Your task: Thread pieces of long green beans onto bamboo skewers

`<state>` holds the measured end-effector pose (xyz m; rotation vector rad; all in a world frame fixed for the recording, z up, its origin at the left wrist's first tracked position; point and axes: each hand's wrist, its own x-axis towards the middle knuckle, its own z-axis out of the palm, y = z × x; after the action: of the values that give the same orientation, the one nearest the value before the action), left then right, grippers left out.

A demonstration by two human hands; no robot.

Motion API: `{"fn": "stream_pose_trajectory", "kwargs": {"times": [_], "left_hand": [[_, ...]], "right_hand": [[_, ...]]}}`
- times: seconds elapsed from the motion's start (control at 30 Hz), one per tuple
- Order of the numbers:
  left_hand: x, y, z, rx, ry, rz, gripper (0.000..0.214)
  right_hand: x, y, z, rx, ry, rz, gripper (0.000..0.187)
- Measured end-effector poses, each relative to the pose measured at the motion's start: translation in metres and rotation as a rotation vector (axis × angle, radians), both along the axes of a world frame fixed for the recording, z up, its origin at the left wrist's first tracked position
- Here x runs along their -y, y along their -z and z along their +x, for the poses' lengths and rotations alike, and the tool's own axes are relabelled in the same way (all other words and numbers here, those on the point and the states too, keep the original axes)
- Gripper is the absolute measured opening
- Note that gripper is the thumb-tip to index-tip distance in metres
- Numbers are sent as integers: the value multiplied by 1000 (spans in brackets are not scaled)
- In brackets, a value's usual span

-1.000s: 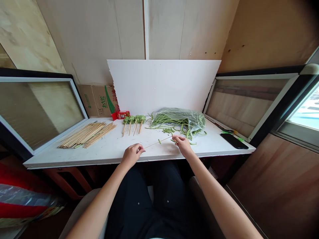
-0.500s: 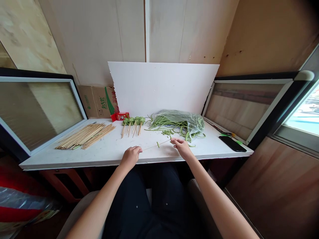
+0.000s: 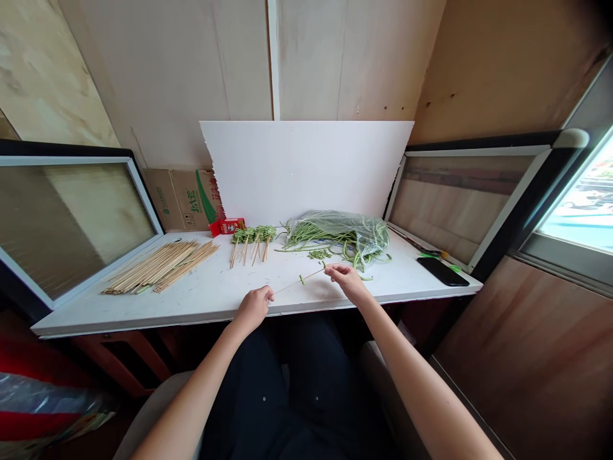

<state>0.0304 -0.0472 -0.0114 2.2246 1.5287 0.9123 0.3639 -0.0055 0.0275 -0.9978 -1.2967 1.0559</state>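
Note:
My left hand [image 3: 255,305] is closed on the near end of a thin bamboo skewer [image 3: 292,283] at the front edge of the white table [image 3: 201,297]. One green bean piece [image 3: 302,280] sits threaded on the skewer. My right hand [image 3: 345,280] pinches a small bean piece at the skewer's far tip. Loose cut bean pieces [image 3: 319,254] lie just beyond it. A clear plastic bag of long green beans [image 3: 340,232] lies behind my right hand.
A pile of bare skewers [image 3: 160,264] lies at the table's left. Finished bean skewers [image 3: 251,237] and a red packet [image 3: 227,225] sit at the back. A black phone [image 3: 442,271] and a green-handled tool [image 3: 433,254] lie at right. Framed glass panels flank the table.
Both hands have drifted slightly toward the table's front edge with the skewer. The threaded bean piece sits a little further down the stick. The camera has tilted slightly.

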Motion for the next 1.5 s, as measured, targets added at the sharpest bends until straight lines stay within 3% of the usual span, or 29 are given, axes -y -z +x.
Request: {"fn": "stream_pose_trajectory", "kwargs": {"times": [0.2, 0.63, 0.83, 1.1, 1.5], "left_hand": [[3, -6, 3, 133, 10, 44, 27], [7, -6, 2, -159, -50, 41, 28], [12, -12, 11, -145, -62, 62, 26], [17, -15, 20, -189, -60, 20, 32], [17, -20, 18, -183, -105, 62, 28]], "right_hand": [[-6, 9, 7, 19, 54, -46, 44], [8, -1, -14, 61, -45, 27, 43], [10, -2, -24, 50, -52, 29, 48], [22, 2, -45, 47, -131, 25, 39], [22, 5, -48, 57, -98, -120, 43]]}}
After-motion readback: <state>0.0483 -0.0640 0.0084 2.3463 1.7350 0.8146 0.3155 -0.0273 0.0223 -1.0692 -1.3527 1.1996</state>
